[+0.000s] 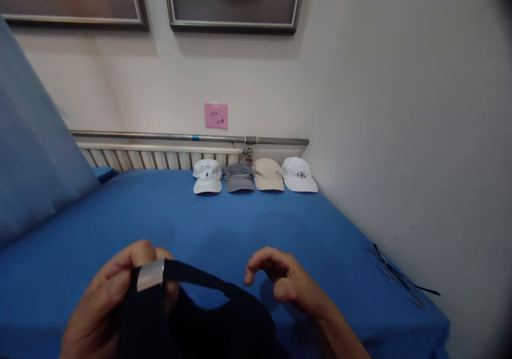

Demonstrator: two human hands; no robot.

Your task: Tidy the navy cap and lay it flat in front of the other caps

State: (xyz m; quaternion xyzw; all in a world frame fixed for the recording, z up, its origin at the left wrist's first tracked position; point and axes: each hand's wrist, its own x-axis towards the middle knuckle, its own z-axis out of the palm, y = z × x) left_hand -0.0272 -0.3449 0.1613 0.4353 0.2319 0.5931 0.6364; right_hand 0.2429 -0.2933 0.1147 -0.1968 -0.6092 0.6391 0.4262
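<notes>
A dark cap (252, 316) is held low over the blue-covered table (180, 220), its back strap and metal buckle (151, 275) facing up. My left hand (106, 297) grips it by the strap beside the buckle. To the right of the cap, my right hand (290, 281) is raised with its fingers curled but apart, touching nothing. Along the far edge stand a white cap (207, 176), a grey cap (239, 177), a beige cap (268, 174) and a white cap with black letters (298, 175), side by side with brims toward me.
Eyeglasses (394, 273) lie at the table's right edge by the wall. A blue curtain (36, 145) hangs at the left. Behind the table are a radiator (160, 159) and a metal pipe (160, 135); a pink note (216, 116) is on the wall.
</notes>
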